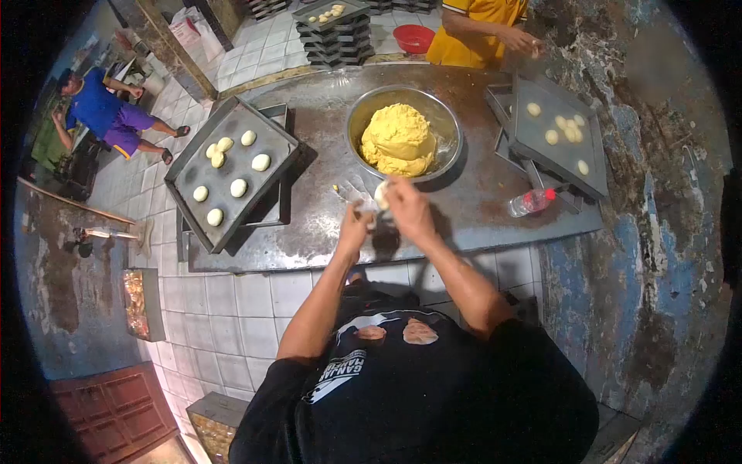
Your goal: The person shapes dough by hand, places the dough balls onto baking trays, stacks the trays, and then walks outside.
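Note:
My right hand [410, 209] is closed on a pale dough ball [382, 196], just in front of the steel bowl [456, 143]. Beside it, my left hand [355, 226] has its fingers curled together; something whitish shows at the fingertips, too small and blurred to name. A large yellow mass of filling or dough [398, 139] fills much of the bowl. On the table to the left, a dark metal tray [205, 166] carries several round pale dough balls [238, 188], resting tilted on another tray.
Right of the bowl, a second tray [541, 127] with several dough balls sits on stacked trays. A red-capped plastic bottle [532, 203] lies near it. Across the table stands a person in yellow [471, 35]; another in blue [97, 104] is at far left. Trays [336, 42] are stacked behind.

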A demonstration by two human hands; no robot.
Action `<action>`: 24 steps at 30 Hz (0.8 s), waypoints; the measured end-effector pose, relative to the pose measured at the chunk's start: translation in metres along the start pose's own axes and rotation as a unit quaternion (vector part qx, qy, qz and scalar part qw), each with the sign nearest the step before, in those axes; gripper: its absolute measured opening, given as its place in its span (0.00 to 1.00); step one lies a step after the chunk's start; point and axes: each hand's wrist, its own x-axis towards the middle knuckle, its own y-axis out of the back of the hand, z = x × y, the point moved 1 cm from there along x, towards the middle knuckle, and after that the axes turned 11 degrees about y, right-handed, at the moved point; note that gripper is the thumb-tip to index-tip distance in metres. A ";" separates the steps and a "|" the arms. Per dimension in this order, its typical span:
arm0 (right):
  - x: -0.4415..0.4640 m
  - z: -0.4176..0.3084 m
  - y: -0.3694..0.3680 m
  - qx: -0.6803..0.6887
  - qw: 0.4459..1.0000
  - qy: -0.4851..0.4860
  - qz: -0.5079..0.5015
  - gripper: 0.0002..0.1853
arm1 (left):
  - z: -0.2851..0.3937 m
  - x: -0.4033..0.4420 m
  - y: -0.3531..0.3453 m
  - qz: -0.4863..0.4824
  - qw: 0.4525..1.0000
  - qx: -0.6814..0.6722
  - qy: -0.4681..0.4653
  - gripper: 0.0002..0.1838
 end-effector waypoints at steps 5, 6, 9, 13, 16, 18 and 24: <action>0.029 0.028 -0.018 -0.012 0.972 0.230 -0.055 0.10 | -0.019 0.021 -0.002 -0.078 0.997 -0.008 -0.017 0.20; 0.059 0.041 -0.010 0.100 0.992 0.049 -0.052 0.11 | -0.006 0.023 -0.002 -0.107 0.993 -0.043 -0.026 0.20; 0.141 0.101 0.034 -0.140 0.970 0.164 0.112 0.12 | 0.031 0.034 0.001 -0.140 0.986 -0.081 -0.037 0.27; 0.193 0.123 0.035 -0.189 0.948 0.243 0.075 0.14 | 0.075 0.067 0.007 -0.132 0.984 -0.066 -0.104 0.43; 0.205 0.131 0.028 -0.305 0.929 0.207 -0.021 0.14 | 0.091 0.103 0.015 -0.102 0.985 0.018 -0.136 0.30; 0.214 0.149 0.032 -0.291 0.932 0.212 -0.033 0.09 | 0.123 0.096 0.018 -0.082 0.991 0.021 -0.104 0.25; 0.192 0.156 0.048 0.284 0.940 -0.124 0.144 0.12 | 0.121 0.131 0.004 -0.009 0.954 0.098 -0.282 0.27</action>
